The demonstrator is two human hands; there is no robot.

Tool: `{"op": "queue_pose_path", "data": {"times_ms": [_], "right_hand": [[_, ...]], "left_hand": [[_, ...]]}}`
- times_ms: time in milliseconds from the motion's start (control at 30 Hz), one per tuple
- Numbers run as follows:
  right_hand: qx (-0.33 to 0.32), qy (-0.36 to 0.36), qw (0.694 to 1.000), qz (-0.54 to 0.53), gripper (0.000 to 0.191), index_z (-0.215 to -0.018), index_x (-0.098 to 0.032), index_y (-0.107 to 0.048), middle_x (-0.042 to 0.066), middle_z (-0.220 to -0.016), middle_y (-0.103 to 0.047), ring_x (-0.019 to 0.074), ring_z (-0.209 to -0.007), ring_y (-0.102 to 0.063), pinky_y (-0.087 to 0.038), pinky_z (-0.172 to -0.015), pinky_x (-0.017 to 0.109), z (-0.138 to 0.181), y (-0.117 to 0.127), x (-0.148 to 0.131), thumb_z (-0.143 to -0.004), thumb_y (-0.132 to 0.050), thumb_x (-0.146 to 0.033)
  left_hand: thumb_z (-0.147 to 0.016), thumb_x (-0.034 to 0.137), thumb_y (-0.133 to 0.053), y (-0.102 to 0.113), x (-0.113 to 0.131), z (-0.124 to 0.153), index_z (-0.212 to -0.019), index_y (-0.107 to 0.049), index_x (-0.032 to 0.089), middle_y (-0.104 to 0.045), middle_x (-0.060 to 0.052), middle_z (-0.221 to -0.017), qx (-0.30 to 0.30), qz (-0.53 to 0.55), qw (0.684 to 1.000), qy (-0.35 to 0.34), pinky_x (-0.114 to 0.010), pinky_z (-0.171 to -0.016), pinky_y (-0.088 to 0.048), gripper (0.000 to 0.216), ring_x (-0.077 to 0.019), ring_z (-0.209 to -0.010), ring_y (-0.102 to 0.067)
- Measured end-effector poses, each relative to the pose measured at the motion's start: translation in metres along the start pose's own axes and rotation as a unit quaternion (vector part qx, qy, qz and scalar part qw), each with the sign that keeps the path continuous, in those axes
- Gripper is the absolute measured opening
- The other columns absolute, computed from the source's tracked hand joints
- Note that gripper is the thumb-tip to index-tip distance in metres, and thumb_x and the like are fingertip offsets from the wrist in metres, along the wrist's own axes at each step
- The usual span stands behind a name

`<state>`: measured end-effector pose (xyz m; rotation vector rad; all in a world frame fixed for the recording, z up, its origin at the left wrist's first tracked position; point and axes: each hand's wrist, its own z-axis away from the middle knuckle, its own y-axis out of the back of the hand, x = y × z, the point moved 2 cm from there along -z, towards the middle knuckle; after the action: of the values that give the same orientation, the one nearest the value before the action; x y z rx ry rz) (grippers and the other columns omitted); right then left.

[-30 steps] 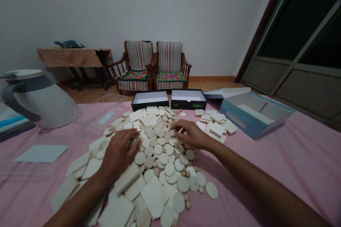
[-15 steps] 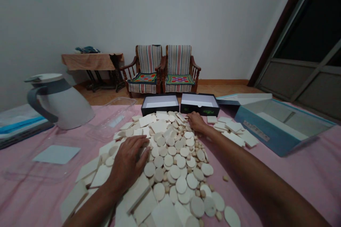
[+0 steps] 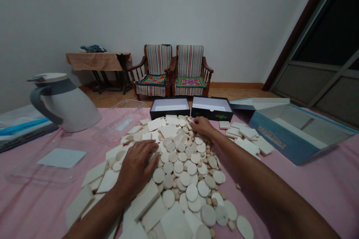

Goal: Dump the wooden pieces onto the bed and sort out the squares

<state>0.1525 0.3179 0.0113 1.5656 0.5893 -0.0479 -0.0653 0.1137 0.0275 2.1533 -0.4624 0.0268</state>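
A big heap of pale wooden pieces (image 3: 179,164), round discs, flat squares and small beads, covers the pink tablecloth (image 3: 308,179) in front of me. My left hand (image 3: 137,168) lies flat on the heap's left side, fingers stretched over squares and discs. My right hand (image 3: 202,126) reaches to the far end of the heap, fingers curled down on small pieces just before the right black box (image 3: 212,108). What its fingers hold is hidden.
Two open black boxes (image 3: 169,107) stand behind the heap. An open blue box (image 3: 297,130) and loose squares (image 3: 246,136) lie to the right. A white jug (image 3: 66,102), clear plastic trays (image 3: 119,121) and a blue sheet (image 3: 61,157) sit left. Two striped chairs (image 3: 174,71) are beyond.
My right hand went from the heap's middle forward to its far end by the right black box. The left hand stayed flat on the heap. The view shifted slightly.
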Motion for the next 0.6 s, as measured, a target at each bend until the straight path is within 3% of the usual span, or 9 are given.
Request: {"op": "queue_pose_path", "data": {"times_ms": [100,233,400,467,600], "right_hand": [[0.020,-0.005,1.000,0.007,0.025,-0.084,-0.016,-0.070,0.011,-0.088,-0.072,0.0203,-0.084,-0.064,-0.039,-0.068,0.025,0.007,-0.004,-0.002,-0.088,-0.049,-0.029],[0.076,-0.029,0.997,0.016,0.027,-0.095,-0.016,-0.067,0.012,-0.093,-0.071,0.0220,-0.088,-0.063,-0.040,-0.074,0.028,0.023,0.014,0.009,-0.090,-0.042,-0.022],[0.161,-0.070,0.984,0.025,0.035,-0.110,-0.013,-0.064,0.014,-0.109,-0.067,0.0235,-0.099,-0.060,-0.041,-0.083,0.030,0.056,0.061,0.063,-0.088,-0.037,-0.020],[0.215,-0.109,0.970,0.024,0.036,-0.109,-0.014,-0.065,0.014,-0.105,-0.068,0.0241,-0.096,-0.061,-0.042,-0.082,0.032,0.071,0.078,0.091,-0.086,-0.038,-0.020],[0.314,-0.157,0.935,0.047,0.038,-0.110,-0.015,-0.067,0.015,-0.110,-0.066,0.0287,-0.103,-0.058,-0.042,-0.086,0.040,0.089,0.095,0.121,-0.087,-0.039,-0.026]], "left_hand": [[-0.091,0.033,-0.048,0.000,0.000,0.000,-0.099,-0.062,0.020,-0.067,-0.010,-0.109,-0.004,-0.002,1.000,-0.002,-0.044,-0.089,-0.046,0.021,-0.0253,-0.102,-0.060],[-0.092,0.033,-0.048,0.000,-0.002,0.001,-0.101,-0.062,0.019,-0.066,-0.010,-0.110,-0.003,-0.003,1.000,-0.010,-0.043,-0.088,-0.046,0.022,-0.0253,-0.103,-0.059],[-0.091,0.034,-0.048,-0.002,-0.004,0.000,-0.101,-0.061,0.019,-0.066,-0.010,-0.111,-0.004,-0.003,1.000,-0.015,-0.043,-0.088,-0.046,0.022,-0.0258,-0.103,-0.059],[-0.091,0.034,-0.048,-0.003,-0.004,0.000,-0.100,-0.062,0.019,-0.067,-0.010,-0.109,-0.002,-0.005,1.000,-0.014,-0.044,-0.088,-0.046,0.022,-0.0262,-0.101,-0.060],[-0.091,0.035,-0.048,-0.004,-0.005,0.000,-0.099,-0.062,0.019,-0.067,-0.010,-0.109,-0.002,-0.008,1.000,-0.010,-0.044,-0.088,-0.045,0.022,-0.0265,-0.101,-0.059]]}}
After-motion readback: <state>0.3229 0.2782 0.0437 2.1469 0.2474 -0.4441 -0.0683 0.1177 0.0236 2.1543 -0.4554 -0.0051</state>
